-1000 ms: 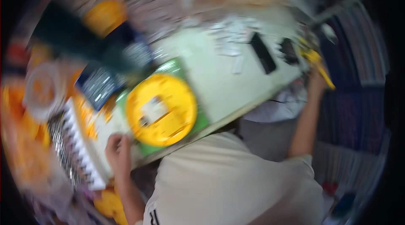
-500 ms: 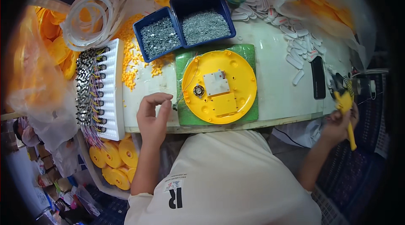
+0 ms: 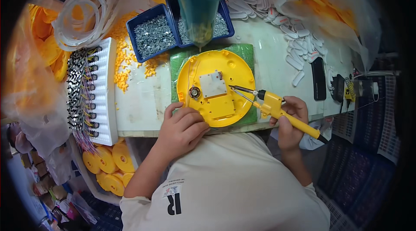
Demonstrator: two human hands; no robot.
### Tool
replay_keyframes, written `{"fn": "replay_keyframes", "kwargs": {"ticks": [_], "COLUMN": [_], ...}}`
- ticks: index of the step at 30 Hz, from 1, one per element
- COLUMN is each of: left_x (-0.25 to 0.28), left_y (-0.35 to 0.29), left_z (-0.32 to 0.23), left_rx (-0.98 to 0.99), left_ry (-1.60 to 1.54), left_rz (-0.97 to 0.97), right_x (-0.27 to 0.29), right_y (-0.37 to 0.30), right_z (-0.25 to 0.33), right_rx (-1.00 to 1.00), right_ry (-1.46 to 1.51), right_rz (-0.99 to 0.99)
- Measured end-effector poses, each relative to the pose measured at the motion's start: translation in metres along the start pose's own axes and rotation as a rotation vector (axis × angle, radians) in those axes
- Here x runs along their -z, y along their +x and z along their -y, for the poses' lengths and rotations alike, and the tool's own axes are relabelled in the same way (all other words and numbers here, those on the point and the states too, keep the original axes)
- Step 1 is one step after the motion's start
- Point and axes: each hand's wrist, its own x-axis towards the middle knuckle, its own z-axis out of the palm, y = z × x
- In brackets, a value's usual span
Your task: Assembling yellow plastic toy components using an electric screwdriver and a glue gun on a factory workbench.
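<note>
A round yellow plastic housing [image 3: 242, 68] lies on a green mat [image 3: 248, 50] in front of me. Inside it sit a white square box [image 3: 212, 84], a small round black part [image 3: 194, 93] and a raised yellow rectangular cover [image 3: 221, 106]. Thin wires run along its left side. My left hand [image 3: 184, 129] is closed at the lower-left rim, fingers curled against the housing; their tips are partly hidden. My right hand [image 3: 292, 118] grips a yellow soldering iron [image 3: 272, 104] with a thin metal feed tube. Its tip points left over the housing, just right of the white box.
A teal power screwdriver [image 3: 197, 3] hangs over two blue bins [image 3: 151, 36] of small metal parts. Left are a white foam tray [image 3: 104, 92] of wired parts and loose yellow pieces [image 3: 122, 64]. Right lie white strips [image 3: 297, 55], a black phone [image 3: 318, 78] and a soldering stand [image 3: 339, 87].
My right hand has brought the soldering iron from the far right to over the housing. My left hand has moved right to its rim. The teal screwdriver now looms larger and lower in view.
</note>
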Motion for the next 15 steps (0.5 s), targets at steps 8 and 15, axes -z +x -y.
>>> {"fn": "replay_keyframes", "kwargs": {"ticks": [8, 15], "left_x": [-0.010, -0.004], "left_y": [0.006, 0.021], "left_z": [0.018, 0.014], "left_rx": [0.038, 0.190], "left_ry": [0.072, -0.019], "left_rz": [-0.013, -0.107], "right_x": [-0.008, -0.016], "right_y": [0.006, -0.001], "right_z": [0.007, -0.005], "right_rx": [0.011, 0.006], "right_ry": [-0.069, -0.059], "right_rz": [-0.009, 0.158]}}
